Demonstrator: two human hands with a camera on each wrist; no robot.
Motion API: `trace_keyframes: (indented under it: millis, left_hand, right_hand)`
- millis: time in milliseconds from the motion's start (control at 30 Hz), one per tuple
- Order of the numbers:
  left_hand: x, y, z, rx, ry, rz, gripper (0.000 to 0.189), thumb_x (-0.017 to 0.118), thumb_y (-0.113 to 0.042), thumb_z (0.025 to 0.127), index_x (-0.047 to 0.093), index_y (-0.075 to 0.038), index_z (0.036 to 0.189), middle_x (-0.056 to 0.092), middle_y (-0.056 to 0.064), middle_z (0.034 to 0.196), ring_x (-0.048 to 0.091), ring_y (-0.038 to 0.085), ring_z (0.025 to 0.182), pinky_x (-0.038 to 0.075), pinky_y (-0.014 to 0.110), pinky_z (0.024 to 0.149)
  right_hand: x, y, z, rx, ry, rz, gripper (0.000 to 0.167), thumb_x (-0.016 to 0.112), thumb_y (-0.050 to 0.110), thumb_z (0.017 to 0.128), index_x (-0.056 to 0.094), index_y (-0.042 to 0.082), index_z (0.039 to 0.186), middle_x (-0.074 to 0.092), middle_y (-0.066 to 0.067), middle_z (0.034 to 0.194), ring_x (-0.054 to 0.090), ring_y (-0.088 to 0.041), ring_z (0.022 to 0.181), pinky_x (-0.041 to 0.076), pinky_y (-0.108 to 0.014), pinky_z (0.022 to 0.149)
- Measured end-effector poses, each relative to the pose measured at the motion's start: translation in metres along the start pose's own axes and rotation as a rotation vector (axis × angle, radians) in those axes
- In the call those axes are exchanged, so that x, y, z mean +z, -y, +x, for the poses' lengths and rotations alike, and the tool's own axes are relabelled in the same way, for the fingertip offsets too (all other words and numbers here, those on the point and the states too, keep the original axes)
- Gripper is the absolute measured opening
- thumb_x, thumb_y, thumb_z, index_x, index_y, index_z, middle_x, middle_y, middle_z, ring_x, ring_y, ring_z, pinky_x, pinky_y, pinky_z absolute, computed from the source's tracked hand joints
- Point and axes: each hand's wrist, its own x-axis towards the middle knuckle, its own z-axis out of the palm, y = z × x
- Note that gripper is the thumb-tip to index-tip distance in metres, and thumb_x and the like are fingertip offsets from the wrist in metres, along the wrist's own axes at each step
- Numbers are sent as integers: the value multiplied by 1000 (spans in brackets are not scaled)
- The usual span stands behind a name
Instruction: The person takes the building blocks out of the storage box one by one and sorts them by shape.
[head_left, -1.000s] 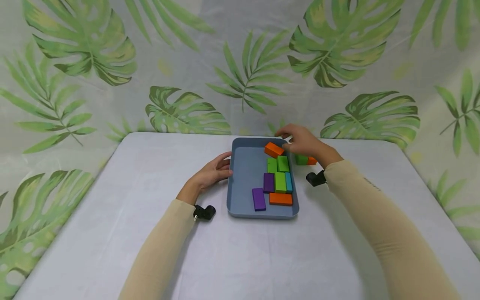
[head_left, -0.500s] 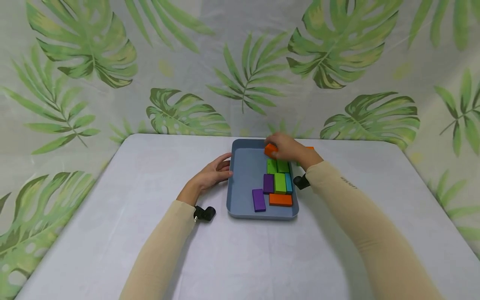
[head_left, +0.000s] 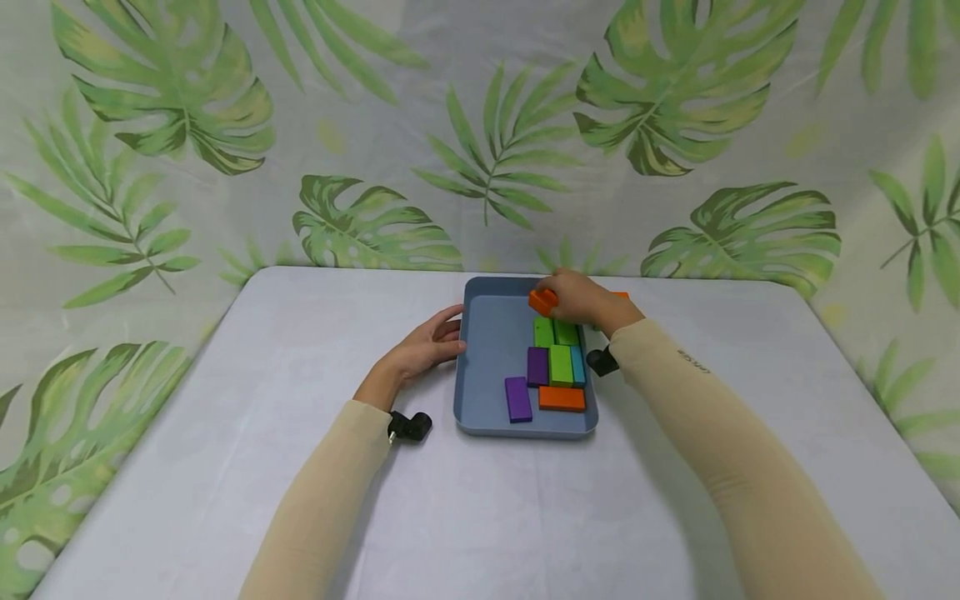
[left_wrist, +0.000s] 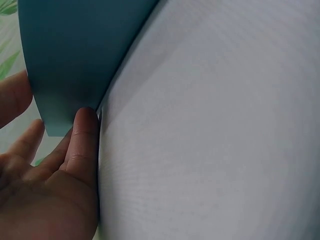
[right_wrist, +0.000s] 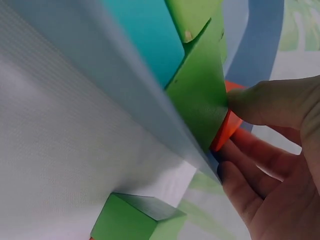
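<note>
A grey-blue tray (head_left: 491, 358) lies on the table, with coloured rectangular blocks along its right side. My left hand (head_left: 423, 344) rests against the tray's left wall, fingers extended. In the left wrist view, that hand's fingertips (left_wrist: 86, 117) touch the tray wall (left_wrist: 75, 65). My right hand (head_left: 581, 298) reaches over the far right corner and pinches an orange block (head_left: 542, 302) between thumb and fingers. The right wrist view shows this orange block (right_wrist: 230, 127) close against a green block (right_wrist: 200, 95). Part of the orange block is hidden behind the hand.
Inside the tray lie two purple blocks (head_left: 518, 400), an orange block (head_left: 562, 399), a blue block (head_left: 577, 367) and several green ones (head_left: 560, 365). Outside the right wall stands a green block (right_wrist: 122, 217). An orange piece (head_left: 619, 295) shows behind the right wrist.
My right hand has moved left and down from the tray's far right rim onto the orange block and now grips it. The block looks turned slightly. The left hand has stayed put.
</note>
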Motion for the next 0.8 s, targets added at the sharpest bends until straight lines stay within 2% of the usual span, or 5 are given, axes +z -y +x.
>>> trace_keyframes:
  millis: [300, 467, 633, 800]
  left_hand:
    - [0, 0, 1, 7, 0, -11, 78, 55, 4, 96, 15, -15, 161, 25, 19, 163, 30, 33, 150, 31, 51, 121]
    - [0, 0, 2, 4, -4, -14, 78, 55, 4, 96, 15, -15, 161, 25, 18, 164, 30, 32, 150, 31, 50, 121]
    - [0, 0, 1, 1, -3, -13, 78, 54, 4, 97, 15, -15, 161, 25, 18, 164, 29, 32, 151, 32, 50, 121]
    - [0, 0, 0, 6, 0, -13, 77, 53, 5, 97, 14, -15, 161, 24, 18, 164, 29, 33, 151, 32, 50, 121]
  right_hand:
    - [-6, 1, 1, -23, 30, -13, 49, 60, 0, 87, 55, -5, 136, 54, -27, 134, 56, -37, 111, 53, -47, 94]
    - [-5, -1, 3, -23, 26, 7, 51, 63, 2, 86, 55, -4, 137, 54, -26, 135, 56, -36, 110, 53, -46, 94]
    - [0, -2, 6, -15, 21, 13, 54, 68, 8, 87, 53, -3, 138, 50, -27, 136, 54, -36, 110, 53, -46, 96]
    - [1, -2, 6, -4, 27, 19, 55, 67, 7, 87, 51, -2, 139, 45, -26, 140, 53, -36, 111, 52, -47, 97]
